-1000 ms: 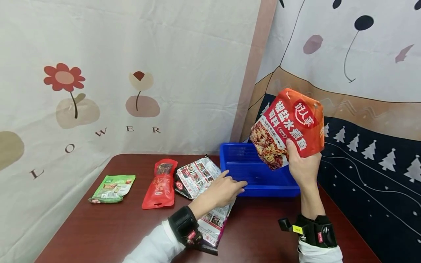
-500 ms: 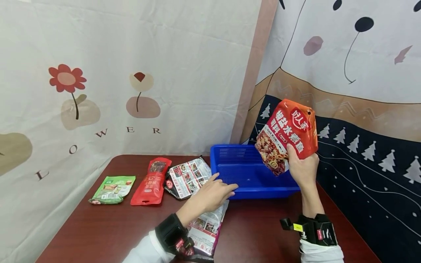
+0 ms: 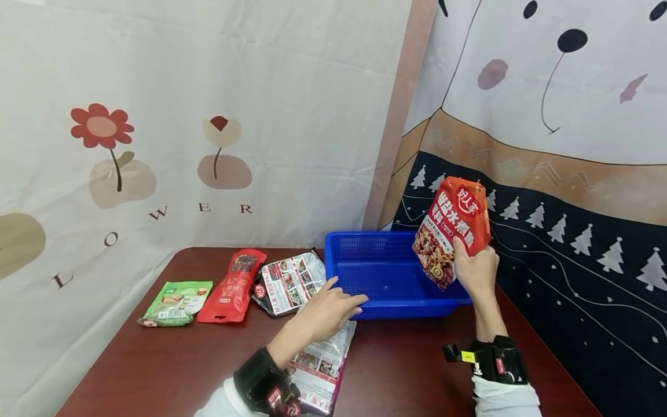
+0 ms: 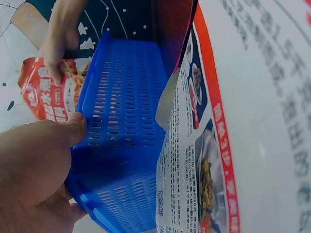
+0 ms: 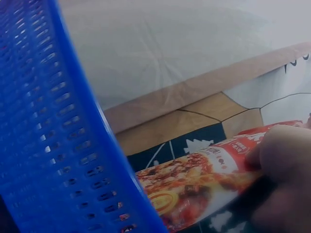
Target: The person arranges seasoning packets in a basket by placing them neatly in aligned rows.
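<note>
In the head view, my right hand (image 3: 478,272) grips a red-orange seasoning pouch (image 3: 452,214) by its lower right side, thumb on the printed front. The pouch is tilted, its lower corner over the right end of a blue plastic basket (image 3: 385,275). My left hand (image 3: 325,313) holds the basket's near left corner; the left wrist view shows its thumb (image 4: 75,127) on the rim. Under the left forearm lies a white-and-purple printed packet (image 3: 325,370), partly hidden. In the right wrist view, the pouch (image 5: 189,184) shows beyond the basket's slotted wall (image 5: 63,116).
Left of the basket, a black-and-white packet (image 3: 293,282), a red pouch (image 3: 234,286) and a green packet (image 3: 177,302) lie in a row on the dark red table (image 3: 406,370). Printed cloths (image 3: 292,116) hang behind and on the right.
The basket has slid left along with my left hand. The red pouch and black-and-white packet have shifted left too. My right hand has lowered the seasoning pouch and brought it slightly left.
</note>
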A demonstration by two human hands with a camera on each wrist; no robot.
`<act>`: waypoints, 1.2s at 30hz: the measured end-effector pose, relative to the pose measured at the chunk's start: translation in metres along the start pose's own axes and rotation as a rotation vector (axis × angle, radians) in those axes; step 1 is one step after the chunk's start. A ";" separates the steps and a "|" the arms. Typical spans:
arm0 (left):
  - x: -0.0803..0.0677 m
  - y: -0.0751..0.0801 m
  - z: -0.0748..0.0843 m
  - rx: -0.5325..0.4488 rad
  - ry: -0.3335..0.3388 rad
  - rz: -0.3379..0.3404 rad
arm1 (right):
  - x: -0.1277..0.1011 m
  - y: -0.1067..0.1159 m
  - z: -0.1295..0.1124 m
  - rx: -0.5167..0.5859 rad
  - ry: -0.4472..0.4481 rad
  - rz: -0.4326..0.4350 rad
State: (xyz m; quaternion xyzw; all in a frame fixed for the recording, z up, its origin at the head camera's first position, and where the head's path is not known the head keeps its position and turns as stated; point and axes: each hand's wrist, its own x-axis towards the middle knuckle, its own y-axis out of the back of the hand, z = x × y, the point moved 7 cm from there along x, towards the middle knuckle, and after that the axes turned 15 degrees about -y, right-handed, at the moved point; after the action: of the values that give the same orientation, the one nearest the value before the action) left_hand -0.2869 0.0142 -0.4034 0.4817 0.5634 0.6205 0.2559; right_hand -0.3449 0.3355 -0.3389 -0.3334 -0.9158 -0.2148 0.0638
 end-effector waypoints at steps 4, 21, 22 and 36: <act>0.000 0.000 -0.001 -0.010 0.003 -0.001 | 0.001 -0.005 0.006 -0.041 0.003 -0.006; 0.000 -0.003 -0.002 -0.016 0.024 -0.018 | 0.000 -0.034 0.028 -0.168 -0.023 -0.142; 0.000 -0.003 -0.002 -0.015 0.025 -0.018 | 0.000 -0.034 0.029 -0.172 -0.027 -0.143; 0.000 -0.004 -0.003 -0.010 0.019 -0.015 | 0.002 -0.042 0.039 -0.191 -0.045 -0.175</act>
State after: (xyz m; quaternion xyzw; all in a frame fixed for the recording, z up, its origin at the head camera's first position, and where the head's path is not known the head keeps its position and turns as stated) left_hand -0.2901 0.0137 -0.4071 0.4702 0.5662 0.6261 0.2577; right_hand -0.3716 0.3252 -0.3886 -0.2615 -0.9179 -0.2983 -0.0078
